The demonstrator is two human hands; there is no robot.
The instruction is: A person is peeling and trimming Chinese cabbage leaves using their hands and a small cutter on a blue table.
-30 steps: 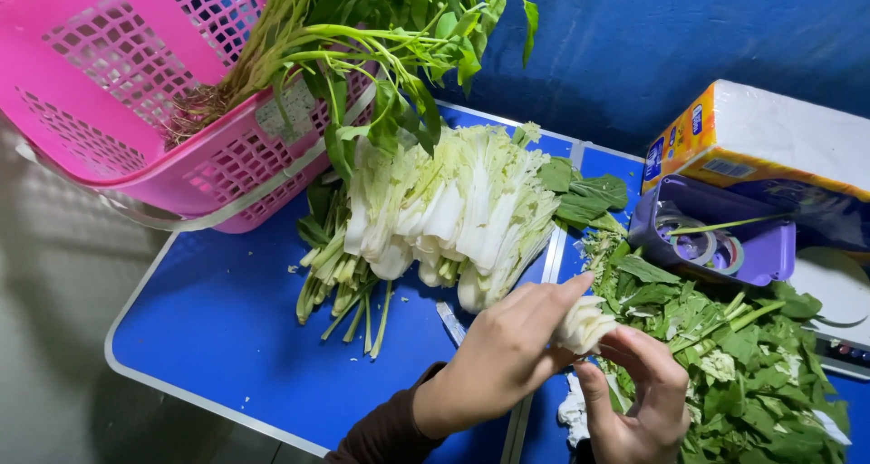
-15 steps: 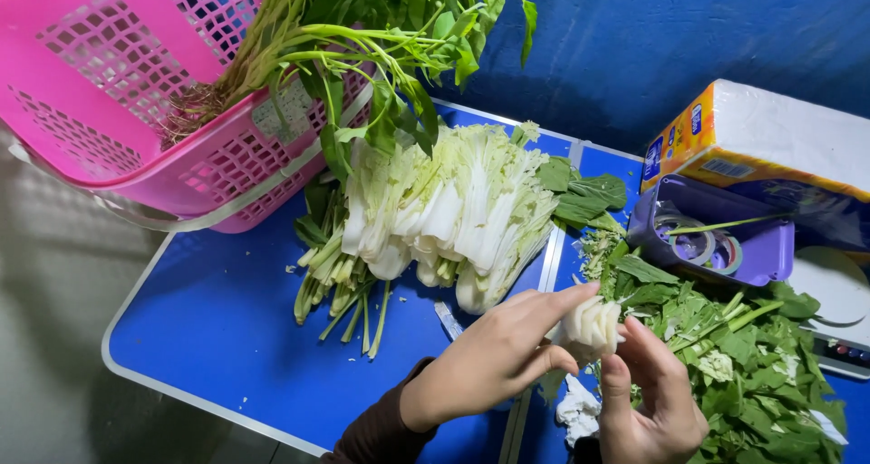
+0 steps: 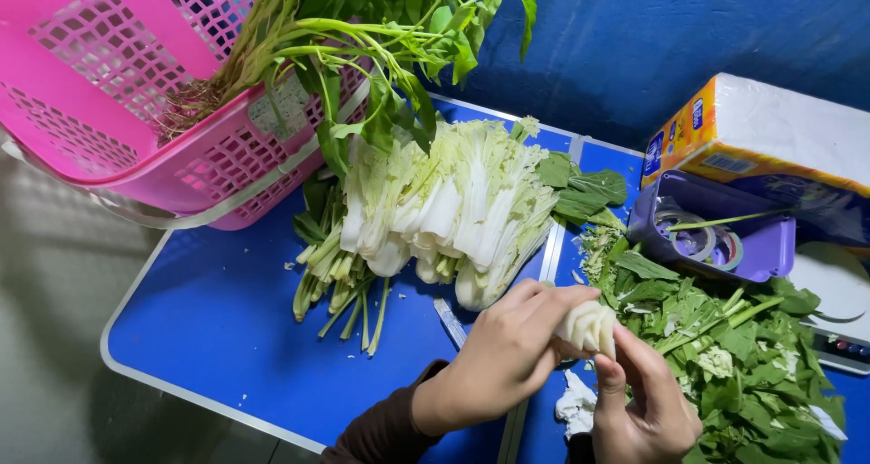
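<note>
The pale white, layered stalk base of a leafy cabbage [image 3: 587,326] sits above the blue folding table [image 3: 217,328], pinched between both hands. The left hand [image 3: 507,355] closes its fingers over the top; the right hand [image 3: 643,401] grips from below with thumb raised. The step in hand appears to be stripping leaves from the base; the next move calls for a firm peel outward. Just beside lies a heap of torn green leaves [image 3: 725,355], with trimmed white-stemmed cabbages [image 3: 453,210] and a pink plastic basket [image 3: 118,111] beyond

Glossy pink plastic basket [image 3: 136,111] far above the left hand [image 3: 503,360], smooth matt blue table [image 3: 227,328] under it, waxy white stalk [image 3: 589,326] pinched between fingers
</note>
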